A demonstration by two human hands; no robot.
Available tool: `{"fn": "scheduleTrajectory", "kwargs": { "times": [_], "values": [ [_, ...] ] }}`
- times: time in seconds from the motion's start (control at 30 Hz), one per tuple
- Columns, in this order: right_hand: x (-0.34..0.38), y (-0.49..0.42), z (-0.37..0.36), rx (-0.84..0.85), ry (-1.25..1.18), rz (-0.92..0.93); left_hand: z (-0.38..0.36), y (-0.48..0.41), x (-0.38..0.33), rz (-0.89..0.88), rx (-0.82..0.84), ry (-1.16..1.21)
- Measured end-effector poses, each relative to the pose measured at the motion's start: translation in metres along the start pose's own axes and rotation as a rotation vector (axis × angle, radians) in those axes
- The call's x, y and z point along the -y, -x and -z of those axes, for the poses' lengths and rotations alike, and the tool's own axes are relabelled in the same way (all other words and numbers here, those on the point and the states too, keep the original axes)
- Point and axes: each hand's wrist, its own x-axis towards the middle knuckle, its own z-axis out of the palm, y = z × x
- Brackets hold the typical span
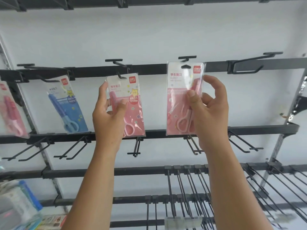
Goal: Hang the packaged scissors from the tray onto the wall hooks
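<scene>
Hanging from hooks (122, 75) on black wall rack (149, 69): blue scissors pack (68, 105), pink scissors pack (131, 105), second pink pack (181, 100), partly visible pink pack (11, 112) at left edge.

both bare arms reach upward, left hand (109, 112) and right hand (207, 107) each pinching with thumb against curled fingers (214, 85).

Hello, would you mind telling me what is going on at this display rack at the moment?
A person is stocking a wall rack with packaged scissors. The left hand holds a pink pack whose top is at a hook on the upper rail. The right hand pinches another pink pack, its hang hole lined up with the next hook; whether it is threaded on is unclear. A blue pack and a further pink pack hang to the left. Many hooks below are bare.
</scene>
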Motion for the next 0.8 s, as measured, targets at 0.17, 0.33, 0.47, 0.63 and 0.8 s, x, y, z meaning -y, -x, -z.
{"fn": "scheduleTrajectory", "kwargs": {
  "times": [0.17,0.33,0.47,0.63,0.8],
  "values": [
    [0.001,-0.006,0.003,-0.042,0.128,0.037,0.003,-0.002,0.005,-0.019,0.002,-0.031],
    [-0.004,-0.005,0.008,-0.022,0.264,0.017,0.006,-0.002,0.004,-0.021,-0.002,-0.063],
    [-0.007,-0.008,0.006,-0.015,0.303,-0.021,0.006,-0.001,0.004,-0.018,-0.001,-0.105],
    [-0.010,-0.005,0.006,0.003,0.347,-0.029,0.007,0.002,0.001,-0.027,0.009,-0.212],
    [-0.008,0.004,0.018,0.024,0.413,0.003,0.014,0.013,-0.006,-0.030,-0.004,-0.261]
  ]
}}
